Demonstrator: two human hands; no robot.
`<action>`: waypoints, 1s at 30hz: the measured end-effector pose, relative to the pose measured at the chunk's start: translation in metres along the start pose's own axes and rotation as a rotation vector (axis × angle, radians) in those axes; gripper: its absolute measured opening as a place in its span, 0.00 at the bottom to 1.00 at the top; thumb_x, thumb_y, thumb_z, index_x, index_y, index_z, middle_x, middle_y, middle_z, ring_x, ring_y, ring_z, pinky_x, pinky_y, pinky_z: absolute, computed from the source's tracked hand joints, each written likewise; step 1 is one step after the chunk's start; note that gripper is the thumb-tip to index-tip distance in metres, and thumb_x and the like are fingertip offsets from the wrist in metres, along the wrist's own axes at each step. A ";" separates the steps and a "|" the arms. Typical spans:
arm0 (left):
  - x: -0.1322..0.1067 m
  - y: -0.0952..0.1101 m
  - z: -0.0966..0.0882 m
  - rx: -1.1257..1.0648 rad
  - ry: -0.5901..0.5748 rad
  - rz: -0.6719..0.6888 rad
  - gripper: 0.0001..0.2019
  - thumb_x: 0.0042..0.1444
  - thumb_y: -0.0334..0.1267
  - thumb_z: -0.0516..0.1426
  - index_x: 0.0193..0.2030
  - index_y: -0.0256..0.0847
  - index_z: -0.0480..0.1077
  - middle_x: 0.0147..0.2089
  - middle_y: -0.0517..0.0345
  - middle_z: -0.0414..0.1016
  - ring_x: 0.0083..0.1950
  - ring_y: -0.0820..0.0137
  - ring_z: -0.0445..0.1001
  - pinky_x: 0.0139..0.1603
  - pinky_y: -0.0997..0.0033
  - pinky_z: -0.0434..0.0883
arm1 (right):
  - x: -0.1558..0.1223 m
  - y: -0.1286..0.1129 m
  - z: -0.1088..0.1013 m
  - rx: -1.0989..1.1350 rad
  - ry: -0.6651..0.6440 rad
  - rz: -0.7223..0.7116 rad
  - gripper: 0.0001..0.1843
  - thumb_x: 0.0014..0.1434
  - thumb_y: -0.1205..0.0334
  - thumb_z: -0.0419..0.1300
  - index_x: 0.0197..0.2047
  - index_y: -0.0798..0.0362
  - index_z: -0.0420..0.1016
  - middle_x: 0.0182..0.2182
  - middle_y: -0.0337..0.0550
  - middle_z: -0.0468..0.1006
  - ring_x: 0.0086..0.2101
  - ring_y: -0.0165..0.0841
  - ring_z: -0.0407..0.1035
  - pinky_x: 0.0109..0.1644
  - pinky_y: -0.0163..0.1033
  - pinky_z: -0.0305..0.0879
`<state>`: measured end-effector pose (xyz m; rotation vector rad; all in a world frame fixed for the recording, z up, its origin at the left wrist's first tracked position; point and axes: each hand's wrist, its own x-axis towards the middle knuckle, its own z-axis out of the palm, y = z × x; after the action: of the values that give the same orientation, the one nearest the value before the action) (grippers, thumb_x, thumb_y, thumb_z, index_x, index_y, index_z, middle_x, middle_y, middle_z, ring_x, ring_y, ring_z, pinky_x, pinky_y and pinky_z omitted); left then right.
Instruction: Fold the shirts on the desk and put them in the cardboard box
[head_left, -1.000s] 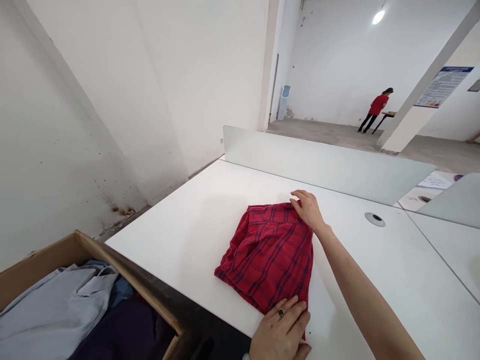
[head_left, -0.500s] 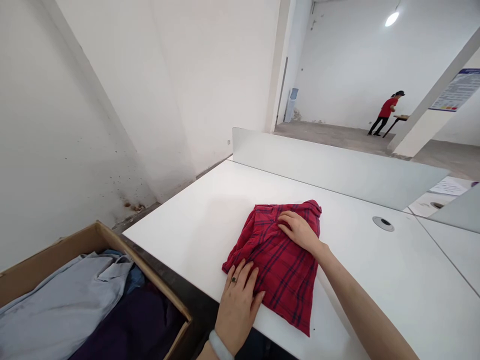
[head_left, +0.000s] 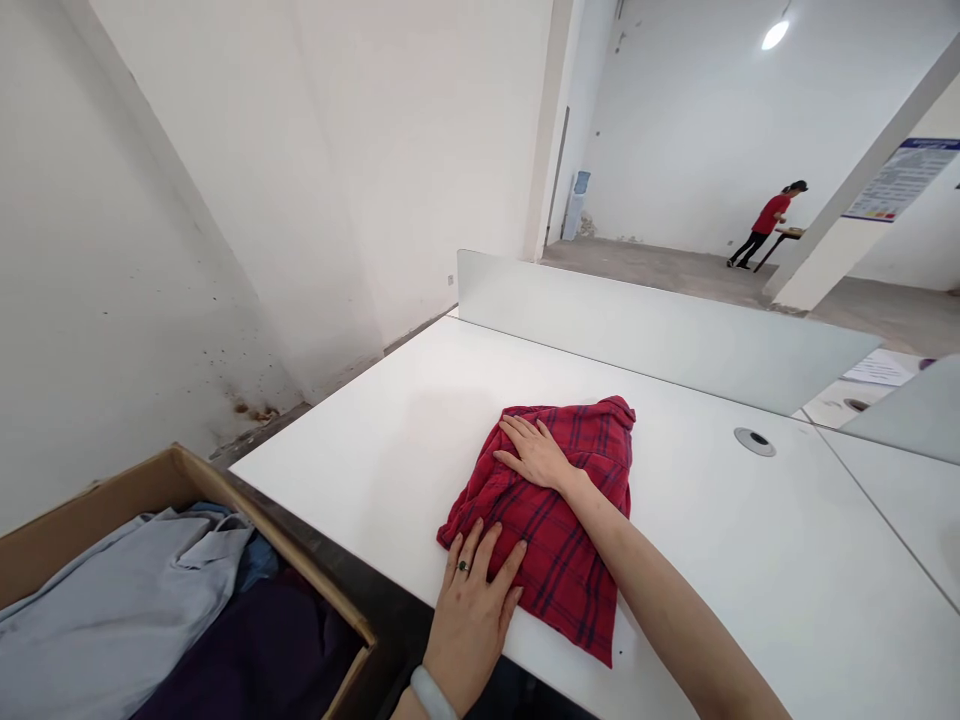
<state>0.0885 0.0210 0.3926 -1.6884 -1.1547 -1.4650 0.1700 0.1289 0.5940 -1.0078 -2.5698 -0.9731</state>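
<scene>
A red plaid shirt [head_left: 559, 530] is pressed flat under the left hand [head_left: 472, 630] and right hand [head_left: 536, 452]; a cardboard box [head_left: 90, 540] stands left of them.

Shirt [head_left: 556, 572] on the table [head_left: 352, 470]: one
Hands over the table: two, left hand [head_left: 471, 640], right hand [head_left: 536, 452]
Box [head_left: 75, 540] beside the table: one
Person [head_left: 766, 220] beyond the table: one

A bare workroom: white desk [head_left: 750, 560] with partition panels [head_left: 660, 330], raw concrete floor [head_left: 660, 265], water dispenser [head_left: 574, 205], wall notice [head_left: 900, 180].
</scene>
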 end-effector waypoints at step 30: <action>0.003 0.046 0.012 -0.625 -0.228 0.337 0.19 0.64 0.34 0.49 0.60 0.49 0.65 0.54 0.52 0.72 0.57 0.66 0.70 0.58 0.60 0.69 | -0.103 0.095 -0.026 0.228 0.570 0.576 0.28 0.61 0.48 0.49 0.55 0.60 0.70 0.56 0.57 0.68 0.55 0.43 0.62 0.60 0.50 0.56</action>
<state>0.1352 0.0122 0.3979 -2.3833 -0.4830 -1.5291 0.3090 0.1095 0.6185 -1.1113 -1.7352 -0.6614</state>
